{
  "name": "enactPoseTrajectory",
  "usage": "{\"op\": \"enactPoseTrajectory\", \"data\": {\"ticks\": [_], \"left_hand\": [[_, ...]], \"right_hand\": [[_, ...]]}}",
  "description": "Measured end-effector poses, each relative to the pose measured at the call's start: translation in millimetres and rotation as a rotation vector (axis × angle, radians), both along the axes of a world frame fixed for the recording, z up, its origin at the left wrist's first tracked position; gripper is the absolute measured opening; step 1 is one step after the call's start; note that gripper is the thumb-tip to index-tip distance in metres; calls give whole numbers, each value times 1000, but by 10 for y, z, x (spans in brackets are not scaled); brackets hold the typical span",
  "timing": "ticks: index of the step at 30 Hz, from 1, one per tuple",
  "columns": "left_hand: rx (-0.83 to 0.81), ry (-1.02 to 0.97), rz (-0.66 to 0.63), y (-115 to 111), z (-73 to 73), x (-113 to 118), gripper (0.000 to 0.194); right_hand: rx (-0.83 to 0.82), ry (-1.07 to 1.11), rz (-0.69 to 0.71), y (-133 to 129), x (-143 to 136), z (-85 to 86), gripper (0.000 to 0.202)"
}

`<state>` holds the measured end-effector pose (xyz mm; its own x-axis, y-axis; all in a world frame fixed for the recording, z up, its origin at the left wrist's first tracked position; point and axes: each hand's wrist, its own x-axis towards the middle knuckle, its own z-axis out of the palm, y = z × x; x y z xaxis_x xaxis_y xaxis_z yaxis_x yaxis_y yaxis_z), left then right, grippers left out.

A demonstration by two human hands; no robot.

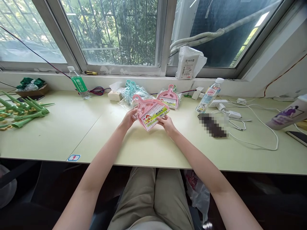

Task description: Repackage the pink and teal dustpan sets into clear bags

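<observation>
A pink mini dustpan and brush set [150, 111] with white bristles and a yellow-green label is held up over the middle of the table. My left hand [129, 118] is closed on its left edge. Under its lower right edge, my right hand [167, 124] pinches it with the thumb near the label. Just behind, a second pink dustpan set [169, 95] lies in clear wrapping. Left of that are teal dustpan sets [131, 91] in crinkled clear plastic, partly hidden by the held one.
A green-labelled bottle [80, 83] and green plant stalks [26, 111] are on the left. On the right are another bottle [209, 95], a blurred dark object [213, 125], white cables [254, 111] and a tumbler [289, 113]. Tissues [188, 65] stand on the sill.
</observation>
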<state>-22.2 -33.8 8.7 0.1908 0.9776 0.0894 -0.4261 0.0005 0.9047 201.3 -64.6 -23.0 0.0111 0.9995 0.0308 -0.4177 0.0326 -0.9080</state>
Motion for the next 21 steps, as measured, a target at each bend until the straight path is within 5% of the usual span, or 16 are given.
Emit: {"op": "enactPoseTrajectory", "data": {"ticks": [10, 15, 21], "left_hand": [[-66, 89, -121, -93, 25, 55, 32], [-209, -29, -172, -152, 56, 36, 30], [-193, -208, -200, -220, 83, 91, 30]], "right_hand": [[69, 68, -35, -5, 7, 19, 39], [24, 51, -3, -30, -37, 30, 45], [76, 56, 106, -65, -41, 89, 50]]}}
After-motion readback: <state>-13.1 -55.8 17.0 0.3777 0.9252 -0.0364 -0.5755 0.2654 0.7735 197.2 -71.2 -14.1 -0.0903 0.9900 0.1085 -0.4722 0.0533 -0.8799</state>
